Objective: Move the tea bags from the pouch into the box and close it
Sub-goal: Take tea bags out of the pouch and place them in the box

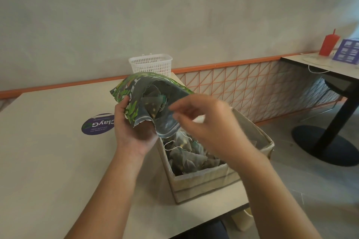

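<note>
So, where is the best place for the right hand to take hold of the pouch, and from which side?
Probably the loose clear lip of the pouch mouth, from the right. The left hand already grips the left side, and the mouth gapes toward the box, so the right hand, now beside it, could pinch that free edge and tip out the tea bags.

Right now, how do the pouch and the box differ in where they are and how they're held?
The pouch is lifted off the table, gripped by the left hand; the box stands on the table, touched by neither hand. The pouch is soft, green-printed and tipped with its mouth over the box; the box is stiff, plain cardboard, upright. Both are open with tea bags visible inside.
</note>
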